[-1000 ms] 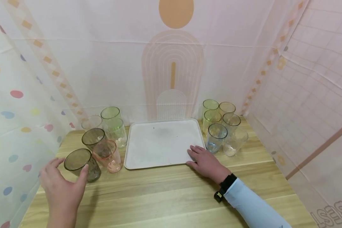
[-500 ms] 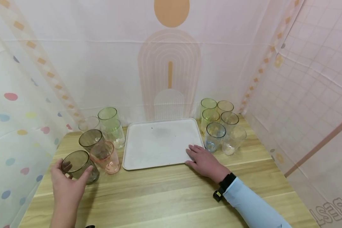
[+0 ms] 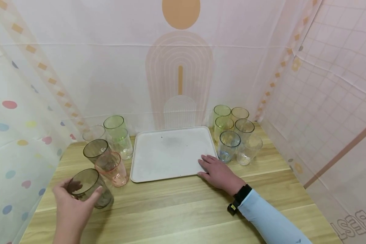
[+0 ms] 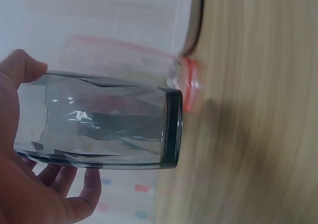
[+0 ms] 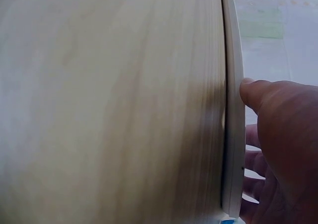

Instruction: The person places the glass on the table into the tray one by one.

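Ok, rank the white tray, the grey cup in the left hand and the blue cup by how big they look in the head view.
1. White tray, plainly the largest.
2. Grey cup, held by the left hand.
3. Blue cup.
The two cups look much alike; the grey one is nearer the camera, so their order is unsure.

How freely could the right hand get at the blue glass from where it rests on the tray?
Probably yes: the right hand lies on the tray's near right corner, and the blue glass stands just beyond it at the cluster's front, nothing between.

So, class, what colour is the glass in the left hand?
Smoky grey glass, clearest in the head view.
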`<act>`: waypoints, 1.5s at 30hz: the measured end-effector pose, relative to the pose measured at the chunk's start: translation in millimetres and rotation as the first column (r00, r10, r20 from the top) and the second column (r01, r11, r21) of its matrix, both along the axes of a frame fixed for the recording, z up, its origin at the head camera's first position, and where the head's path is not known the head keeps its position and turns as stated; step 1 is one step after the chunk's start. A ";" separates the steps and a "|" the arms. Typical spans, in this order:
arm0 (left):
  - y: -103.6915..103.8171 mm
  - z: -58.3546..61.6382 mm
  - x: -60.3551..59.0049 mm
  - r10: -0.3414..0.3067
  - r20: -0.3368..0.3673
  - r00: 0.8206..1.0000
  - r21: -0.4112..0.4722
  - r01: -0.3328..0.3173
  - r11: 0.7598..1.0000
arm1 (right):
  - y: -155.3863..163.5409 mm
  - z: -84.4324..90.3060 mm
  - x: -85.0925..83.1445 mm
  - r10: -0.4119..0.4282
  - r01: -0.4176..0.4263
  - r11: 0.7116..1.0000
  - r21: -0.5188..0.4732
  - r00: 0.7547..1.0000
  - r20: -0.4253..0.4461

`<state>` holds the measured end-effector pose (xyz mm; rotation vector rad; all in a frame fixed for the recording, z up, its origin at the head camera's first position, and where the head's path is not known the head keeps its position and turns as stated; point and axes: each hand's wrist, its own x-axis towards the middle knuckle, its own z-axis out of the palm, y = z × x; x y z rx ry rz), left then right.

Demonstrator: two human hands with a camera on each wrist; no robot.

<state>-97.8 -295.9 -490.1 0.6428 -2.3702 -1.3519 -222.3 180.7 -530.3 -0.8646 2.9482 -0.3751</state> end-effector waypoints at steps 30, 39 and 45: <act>126.9 26.8 -75.8 -0.312 -0.233 0.921 0.031 0.327 0.944 | -0.3 -2.0 -0.8 -0.003 0.003 1.000 -0.008 1.000 0.014; 134.9 15.4 -127.0 -0.258 -0.292 0.921 -0.038 0.258 0.965 | 0.5 -2.5 -1.7 -0.009 0.009 1.000 -0.003 1.000 0.025; 135.7 15.3 -162.7 -0.261 -0.300 0.918 -0.032 0.264 0.964 | 1.3 -3.4 -1.9 -0.003 0.003 1.000 0.005 1.000 0.017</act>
